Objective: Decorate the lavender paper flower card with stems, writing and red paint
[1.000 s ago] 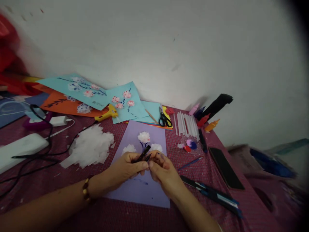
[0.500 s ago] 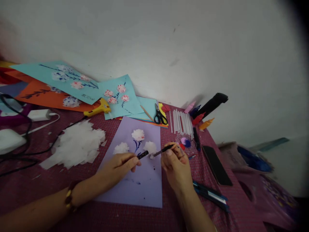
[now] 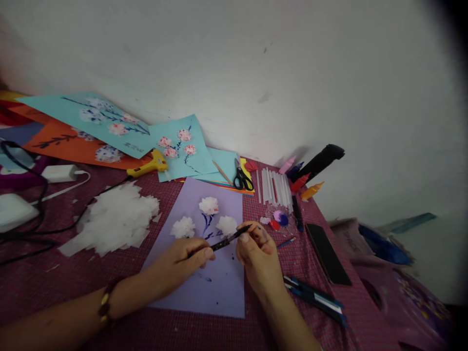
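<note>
My left hand [image 3: 192, 256] pinches the dark, speckled barrel of a slim black pen [image 3: 221, 243]. My right hand [image 3: 258, 248] has its fingers closed on the pen's other part, a black piece with a thin shaft. Both parts meet end to end in one slanting line; whether they are fully joined I cannot tell. Below them lies a purple sheet [image 3: 219, 297] with blue painted stems and smudges. Three white paper flowers stand on it: a top one [image 3: 209, 205], a left one [image 3: 183, 227] and a right one [image 3: 226, 225] close to my right fingers.
White paper pieces [image 3: 113, 219] lie heaped on the left, near a yellow glue gun [image 3: 149, 165]. Behind are flower cards [image 3: 179, 146] and scissors [image 3: 241, 178]. Glue sticks [image 3: 276, 187], paint blobs [image 3: 280, 218], a phone [image 3: 328, 253] and a blue stapler-like tool [image 3: 316, 297] sit on the right.
My right hand has moved left, bringing its black piece up to the barrel in my left hand. The gap between the two parts has closed.
</note>
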{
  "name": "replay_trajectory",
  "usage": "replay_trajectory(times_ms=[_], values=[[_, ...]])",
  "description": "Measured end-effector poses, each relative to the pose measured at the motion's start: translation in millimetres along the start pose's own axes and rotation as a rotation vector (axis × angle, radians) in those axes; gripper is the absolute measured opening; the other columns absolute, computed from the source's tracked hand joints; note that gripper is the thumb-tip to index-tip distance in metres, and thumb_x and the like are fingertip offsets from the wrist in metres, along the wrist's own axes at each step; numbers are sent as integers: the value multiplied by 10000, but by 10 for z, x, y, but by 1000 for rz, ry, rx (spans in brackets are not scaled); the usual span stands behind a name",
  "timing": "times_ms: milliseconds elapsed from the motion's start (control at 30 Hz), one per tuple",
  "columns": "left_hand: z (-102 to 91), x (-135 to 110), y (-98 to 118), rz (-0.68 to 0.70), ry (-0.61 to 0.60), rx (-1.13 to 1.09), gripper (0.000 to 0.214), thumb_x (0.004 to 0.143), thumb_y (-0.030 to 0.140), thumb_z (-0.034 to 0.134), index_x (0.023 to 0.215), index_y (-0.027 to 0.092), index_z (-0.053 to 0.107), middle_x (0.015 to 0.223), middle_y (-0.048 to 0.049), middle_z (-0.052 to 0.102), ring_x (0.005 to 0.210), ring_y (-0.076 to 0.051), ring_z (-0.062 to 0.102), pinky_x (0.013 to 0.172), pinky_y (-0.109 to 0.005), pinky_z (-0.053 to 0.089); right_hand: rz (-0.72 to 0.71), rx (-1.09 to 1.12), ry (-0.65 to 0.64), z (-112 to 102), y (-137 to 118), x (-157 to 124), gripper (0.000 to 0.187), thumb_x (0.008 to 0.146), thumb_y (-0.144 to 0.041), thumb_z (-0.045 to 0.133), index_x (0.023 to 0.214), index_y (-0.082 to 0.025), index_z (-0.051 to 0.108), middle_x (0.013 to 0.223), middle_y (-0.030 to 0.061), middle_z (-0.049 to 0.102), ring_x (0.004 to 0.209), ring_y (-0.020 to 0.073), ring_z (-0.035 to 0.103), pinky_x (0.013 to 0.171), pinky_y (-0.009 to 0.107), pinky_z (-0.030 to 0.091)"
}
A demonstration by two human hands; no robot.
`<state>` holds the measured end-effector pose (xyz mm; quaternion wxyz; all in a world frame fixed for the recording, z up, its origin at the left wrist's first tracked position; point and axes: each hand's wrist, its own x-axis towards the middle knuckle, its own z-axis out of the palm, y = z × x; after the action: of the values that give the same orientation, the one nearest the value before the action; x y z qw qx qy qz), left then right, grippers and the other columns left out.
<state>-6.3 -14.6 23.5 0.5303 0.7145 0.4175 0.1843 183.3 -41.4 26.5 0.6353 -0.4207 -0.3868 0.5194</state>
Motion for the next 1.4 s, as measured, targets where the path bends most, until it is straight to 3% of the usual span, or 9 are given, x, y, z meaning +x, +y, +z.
replay_trajectory(times_ms=[167, 367, 533, 700, 800, 967, 1167, 1400], values=[[16, -11, 8, 5, 12, -74, 363, 805, 500, 458, 763, 167, 596, 650, 28, 463, 634, -135, 442, 587, -245, 339, 129, 186, 14, 21, -51, 23, 233, 720, -319, 782, 786, -205, 590, 500, -132, 305, 386, 27, 185, 354, 140, 254], [37, 16, -11, -46, 233, -188, 288, 696, 450, 568, 616, 199, 453, 571, 64, 323, 546, -97, 302, 530, -231, 282, 362, 420, 8, -2, -62, 69, 372, 673, -302, 820, 685, -207, 460, 490, -136, 327, 393, 28, 132, 349, 141, 213], [16, 19, 6, -35, 172, -227, 292, 712, 476, 534, 647, 196, 488, 575, 61, 344, 541, -99, 307, 518, -233, 276, 470, 455, -86, 38, 10, 21, 371, 703, -312, 803, 695, -205, 447, 485, -137, 338, 379, 22, 127, 355, 146, 202], [36, -3, 12, 18, 125, -158, 239, 731, 421, 514, 668, 191, 499, 595, 56, 376, 577, -108, 345, 557, -237, 302, 569, 516, -104, 78, 47, -17, 375, 665, -312, 821, 701, -197, 466, 488, -138, 332, 375, 16, 129, 356, 145, 196], [51, -15, -20, 52, 54, -173, 314, 801, 480, 461, 749, 181, 542, 648, 39, 414, 613, -118, 366, 561, -236, 311, 601, 526, -97, 74, 45, -19, 345, 654, -310, 821, 729, -192, 506, 485, -143, 320, 376, 18, 114, 353, 145, 196], [81, -22, -72, 69, 24, -106, 371, 881, 500, 416, 743, 170, 516, 657, 34, 401, 624, -120, 361, 549, -245, 291, 551, 474, -76, 48, 15, -3, 337, 667, -332, 804, 728, -191, 503, 509, -139, 294, 391, 22, 93, 356, 140, 194], [155, -41, -110, 88, 55, -18, 341, 905, 422, 447, 685, 170, 518, 616, 43, 443, 612, -115, 369, 545, -255, 260, 364, 337, 18, 49, -25, -29, 443, 689, -371, 792, 659, -212, 380, 527, -129, 255, 402, 31, 122, 369, 150, 199], [175, -75, -126, 103, 74, 17, 368, 928, 447, 439, 727, 163, 559, 666, 30, 520, 632, -123, 417, 563, -257, 279, 237, 244, 78, 82, -19, -77, 351, 700, -366, 797, 815, -238, 491, 509, -140, 279, 404, 43, 151, 366, 142, 213]])
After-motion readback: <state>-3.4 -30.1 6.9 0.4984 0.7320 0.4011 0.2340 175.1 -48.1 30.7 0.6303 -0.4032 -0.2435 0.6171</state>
